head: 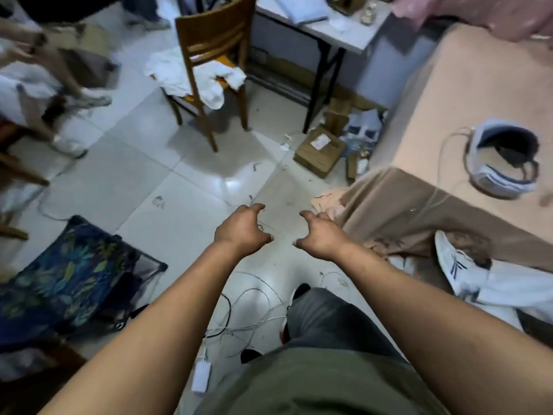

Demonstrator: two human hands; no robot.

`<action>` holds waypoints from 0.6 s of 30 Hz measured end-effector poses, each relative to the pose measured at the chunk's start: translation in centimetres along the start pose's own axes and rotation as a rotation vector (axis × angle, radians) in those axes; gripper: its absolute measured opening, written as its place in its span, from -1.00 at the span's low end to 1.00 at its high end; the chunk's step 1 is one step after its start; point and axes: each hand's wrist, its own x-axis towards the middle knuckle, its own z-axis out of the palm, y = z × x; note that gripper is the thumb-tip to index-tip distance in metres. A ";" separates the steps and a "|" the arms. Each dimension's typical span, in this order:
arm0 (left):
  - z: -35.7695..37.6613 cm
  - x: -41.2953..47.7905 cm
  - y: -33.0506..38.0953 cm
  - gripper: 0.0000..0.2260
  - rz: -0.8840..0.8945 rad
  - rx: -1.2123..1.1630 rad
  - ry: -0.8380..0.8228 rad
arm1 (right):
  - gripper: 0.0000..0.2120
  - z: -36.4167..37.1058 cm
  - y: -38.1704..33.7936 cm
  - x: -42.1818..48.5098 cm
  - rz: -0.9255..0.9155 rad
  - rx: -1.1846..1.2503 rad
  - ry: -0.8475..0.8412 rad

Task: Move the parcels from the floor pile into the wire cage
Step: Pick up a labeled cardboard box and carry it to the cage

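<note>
Both hands were empty: left hand (242, 229) and right hand (320, 235) were held out over the floor, close together but apart, fingers loosely curled, gripping nothing. The parcel, a brown box (317, 157), lay far right on the floor by the table (443, 94) corner among cardboard scraps, well beyond the hands. No wire cage was seen. Step judged: reach for the box. Best to step closer, mind the cables (254, 307) by the feet, grip two opposite sides and lift level. White label (320, 141) on the box was unreadable. Shoe (452, 259) logo was unclear.
</note>
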 end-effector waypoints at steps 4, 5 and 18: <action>1.3 3.7 3.1 -0.28 0.064 0.039 -0.047 | -0.18 -1.1 3.9 0.9 0.095 0.057 0.026; 1.5 4.7 3.7 -0.28 0.069 0.047 -0.058 | -0.17 -1.6 4.8 1.4 0.106 0.068 0.028; 1.0 18.0 10.4 -0.29 0.031 0.102 -0.098 | -0.19 -9.0 11.9 12.0 0.127 0.141 -0.002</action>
